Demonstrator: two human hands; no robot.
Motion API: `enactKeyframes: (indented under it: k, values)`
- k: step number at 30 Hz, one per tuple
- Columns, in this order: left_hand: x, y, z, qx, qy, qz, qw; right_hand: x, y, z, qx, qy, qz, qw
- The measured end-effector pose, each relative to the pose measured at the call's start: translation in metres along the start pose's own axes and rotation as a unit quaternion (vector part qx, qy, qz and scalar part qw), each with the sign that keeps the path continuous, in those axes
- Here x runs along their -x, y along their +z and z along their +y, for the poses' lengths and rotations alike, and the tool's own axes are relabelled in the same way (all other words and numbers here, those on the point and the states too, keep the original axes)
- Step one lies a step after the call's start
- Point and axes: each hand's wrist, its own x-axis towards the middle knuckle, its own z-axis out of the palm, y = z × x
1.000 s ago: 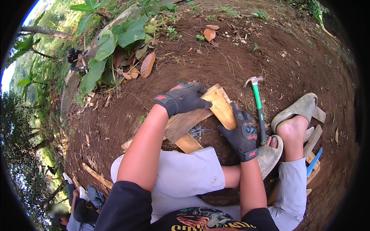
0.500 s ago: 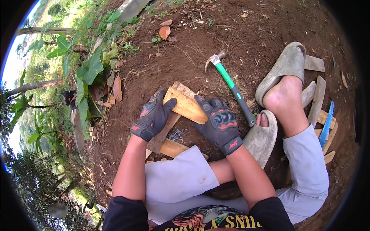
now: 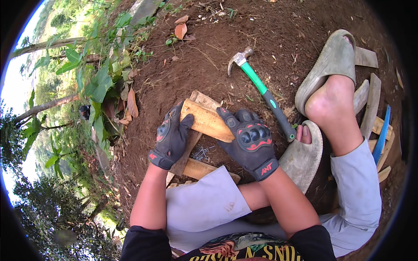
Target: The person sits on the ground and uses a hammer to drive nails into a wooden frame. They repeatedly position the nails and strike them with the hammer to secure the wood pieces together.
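Between my gloved hands is a short, light-coloured wooden board (image 3: 206, 121), tilted down to the right. My left hand (image 3: 169, 135) grips its left end, thumb over the face. At the other end, my right hand (image 3: 249, 138) closes round the board, its fingertips partly hidden. Beneath lies a longer wooden plank (image 3: 186, 153) on the soil, with a small pile of nails (image 3: 201, 153) beside it. A claw hammer (image 3: 264, 92) with a green and black handle rests on the ground to the right of my right hand.
Sandals (image 3: 327, 71) are on my feet at the right. Beyond them lie several wood offcuts (image 3: 371, 104) and a blue saw blade (image 3: 381, 135). Another plank (image 3: 198, 168) sits by my knee. Leafy plants (image 3: 99, 85) border the dirt at the left.
The view has shifted slightly, so the hammer, feet and offcuts appear a little to the right. Both hands keep hold of the board, with little change in its pose.
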Motion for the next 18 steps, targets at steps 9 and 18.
enactKeyframes:
  k: [9, 18]
  values:
    - [0.0, -0.002, 0.002, 0.011, -0.019, -0.011, 1.0, 0.001, -0.001, -0.001, 0.008, -0.002, 0.017, 1.0]
    - [-0.018, -0.056, 0.0, 0.145, -0.194, -0.19, 0.951, -0.004, 0.003, -0.008, 0.032, 0.006, -0.021, 0.999]
